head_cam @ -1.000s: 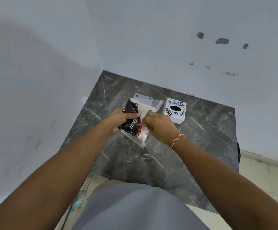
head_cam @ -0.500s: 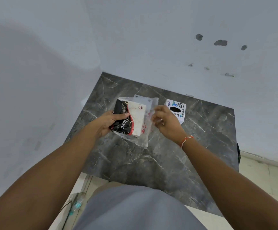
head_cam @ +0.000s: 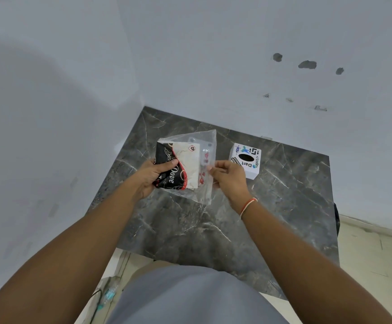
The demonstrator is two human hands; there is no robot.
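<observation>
1. Gripping the folded cloth (head_cam: 186, 164) in the left hand (head_cam: 150, 177): thumb pressed flat across the black part, fingers curled underneath.
2. Black with red trim and white "Dove" lettering on the near fold, cream-white on the far one. Folded into a flat packet.
3. Pinching the edge of the clear plastic bag (head_cam: 205, 195) with the right hand (head_cam: 228, 180), thumb and fingertips closed together on the film, just beside the cloth.
4. Draped loosely round the cloth, with clear corners sticking out above and below. Hard to tell whether fully inside the film or only partly.
5. Small red shapes showing through the plastic, between cloth and right hand. Too small to make out.
6. Held between both hands over the far left part of the dark marble table (head_cam: 213, 230). Cannot tell whether touching the top.
7. Just right of the right hand, standing on the table: a white box (head_cam: 251, 175), with a black oval hole on top and printed stickers around it, "Dart" among them.
8. Round the right wrist, a red-and-white thread band (head_cam: 248, 204).
9. Behind the table, pale walls (head_cam: 190, 54) meeting in a corner. At the bottom of the view, a grey shirt (head_cam: 190, 298).
</observation>
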